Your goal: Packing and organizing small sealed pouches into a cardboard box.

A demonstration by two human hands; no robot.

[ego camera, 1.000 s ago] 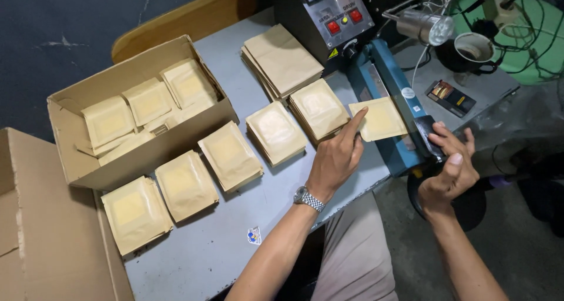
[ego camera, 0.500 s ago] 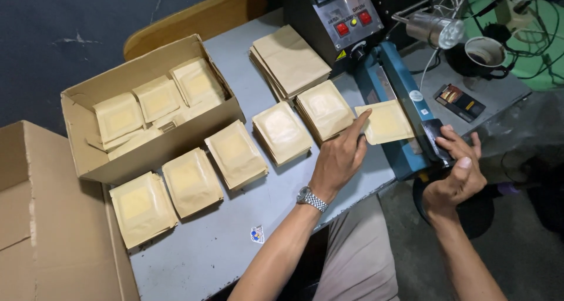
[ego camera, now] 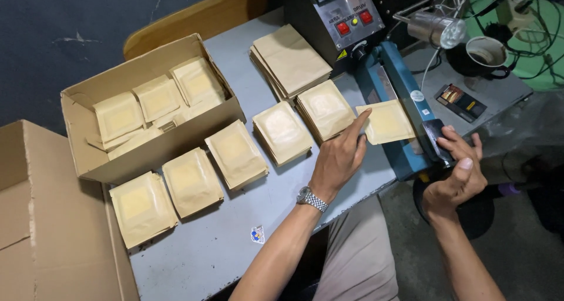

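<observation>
While the flat tan paper pouch (ego camera: 386, 121) lies with its right edge under the blue arm of the heat sealer (ego camera: 395, 95), I judge the sealing step in hand. My left hand (ego camera: 339, 155) steadies its near corner with 1 outstretched fingertip, and my right hand (ego camera: 453, 173) curls closed around the sealer's black handle. Next, I judge, calls for holding the pouch square; it looks smooth, its filling showing as a square outline.
</observation>
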